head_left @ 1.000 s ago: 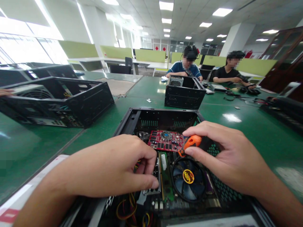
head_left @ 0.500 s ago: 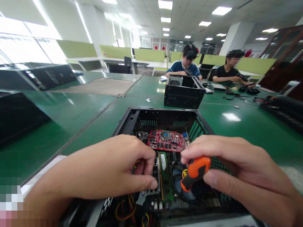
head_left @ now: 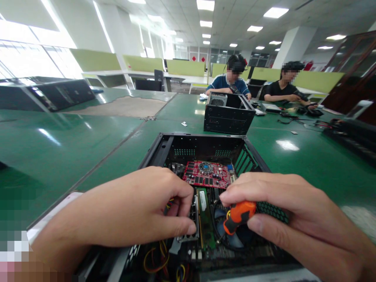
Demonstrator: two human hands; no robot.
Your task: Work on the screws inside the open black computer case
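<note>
An open black computer case [head_left: 164,147] lies on the green table in front of me. Inside it are a red graphics card [head_left: 207,174], a green memory stick [head_left: 205,223] and a black cooling fan [head_left: 232,241], partly hidden. My left hand [head_left: 132,211] reaches into the case with fingers curled, thumb and fingertips pinching at a metal part beside the memory stick. My right hand [head_left: 290,219] is closed around an orange-and-black screwdriver handle [head_left: 237,217] held over the fan; its shaft is hidden.
A second open black case [head_left: 227,113] stands farther back on the green table [head_left: 88,145]. Two other people sit at the far side behind it. Another dark case [head_left: 53,94] lies at the far left, and cables and small parts lie at the right.
My right hand has come down and toward me with the screwdriver, now over the fan. The large black case at the left has slid out of view. My left hand stays put.
</note>
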